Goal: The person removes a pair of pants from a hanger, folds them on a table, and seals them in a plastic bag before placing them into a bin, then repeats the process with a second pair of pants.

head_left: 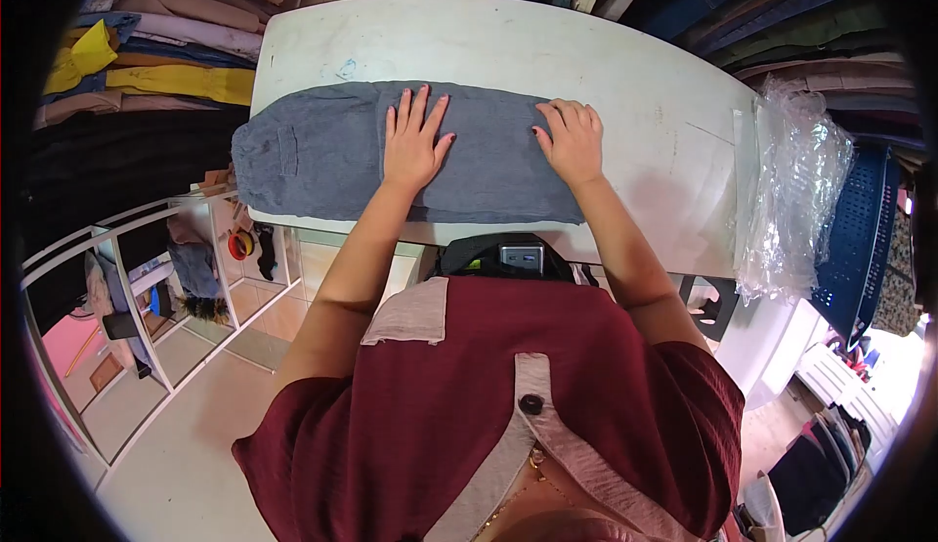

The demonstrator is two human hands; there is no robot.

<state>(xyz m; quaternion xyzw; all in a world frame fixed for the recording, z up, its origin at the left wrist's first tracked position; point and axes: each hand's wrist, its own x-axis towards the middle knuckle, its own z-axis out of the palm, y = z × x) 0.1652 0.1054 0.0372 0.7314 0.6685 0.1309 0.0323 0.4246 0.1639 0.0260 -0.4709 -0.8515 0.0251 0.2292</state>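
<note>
A grey-blue folded garment [479, 156], which looks like a pair of trousers, lies lengthwise across the white table [645, 73]. Near its middle, my left hand [415, 146] rests flat on the cloth with the fingers spread. At the garment's right end is my right hand [575, 141], its thumb apart from its slightly bent fingers, touching the fabric near the edge. Toward the left end a small stitched strip or pocket edge [287, 150] shows on the cloth.
Clear plastic bags [791, 190] hang over the table's right end, beside a dark blue perforated basket [855, 244]. Stacks of folded clothes [176, 53] stand at the left, more [821, 43] at the back right. A white metal rack [166, 337] stands lower left.
</note>
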